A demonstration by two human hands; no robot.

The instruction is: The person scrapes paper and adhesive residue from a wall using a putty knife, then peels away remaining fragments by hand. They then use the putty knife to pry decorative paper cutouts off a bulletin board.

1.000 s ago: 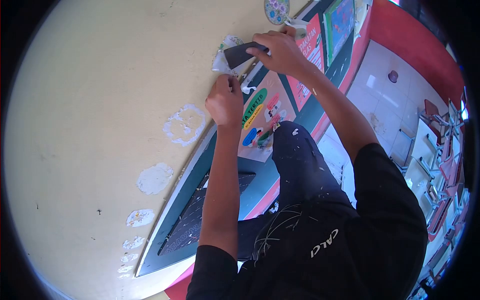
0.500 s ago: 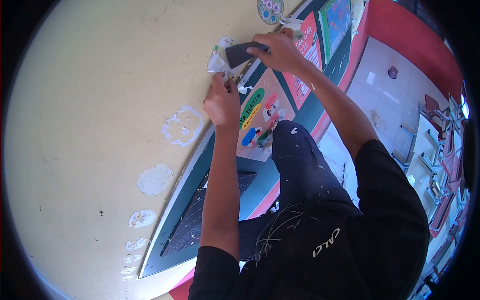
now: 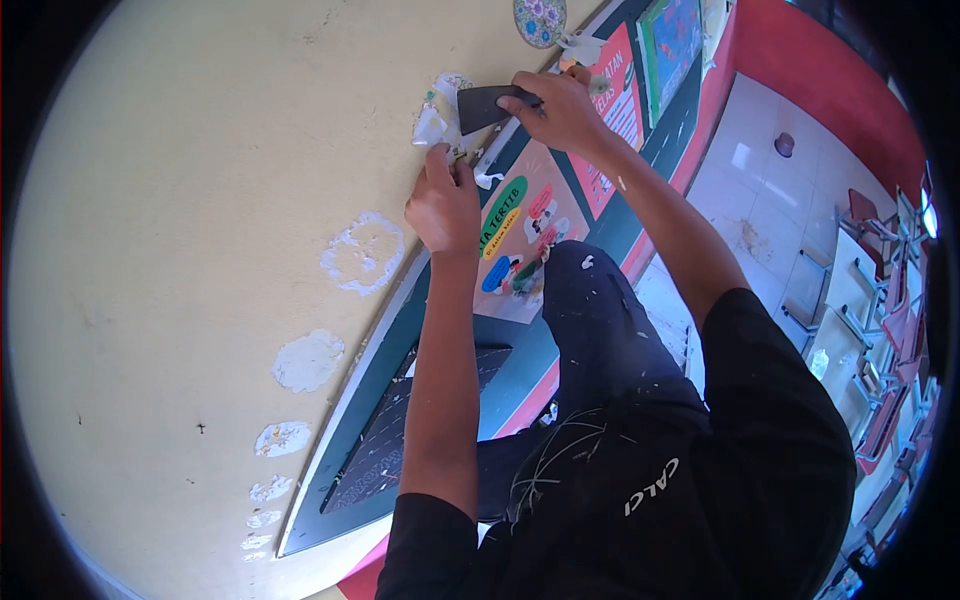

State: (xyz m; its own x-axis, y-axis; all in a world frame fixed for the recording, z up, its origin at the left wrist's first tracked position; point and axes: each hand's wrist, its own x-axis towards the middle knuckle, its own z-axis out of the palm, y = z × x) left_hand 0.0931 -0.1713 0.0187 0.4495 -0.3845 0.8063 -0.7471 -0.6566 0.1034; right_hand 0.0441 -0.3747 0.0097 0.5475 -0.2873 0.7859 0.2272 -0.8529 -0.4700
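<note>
In my right hand [image 3: 558,108] is a scraper [image 3: 484,108] with a broad dark blade. Its handle runs back through my fingers, and the blade's edge is at a half-peeled sticker [image 3: 430,126] on the cream wall. White backing curls off this sticker, and a patterned strip still clings above. Just below, my left hand [image 3: 442,205] is closed, thumb and fingers pinching at the sticker's loose lower part; the exact grip is partly hidden. A whole round flower-patterned sticker [image 3: 540,20] is on the wall farther up.
Rough white patches [image 3: 309,361] run down the wall [image 3: 180,250] beside the green board's frame [image 3: 340,420]. Posters [image 3: 535,235] hang on the board, close to my raised knee [image 3: 590,300]. Chairs and desks [image 3: 850,275] stand on the tiled floor at right.
My right hand and the scraper have shifted slightly to the right, drawing the blade a little back from the sticker. My left hand stays almost in place.
</note>
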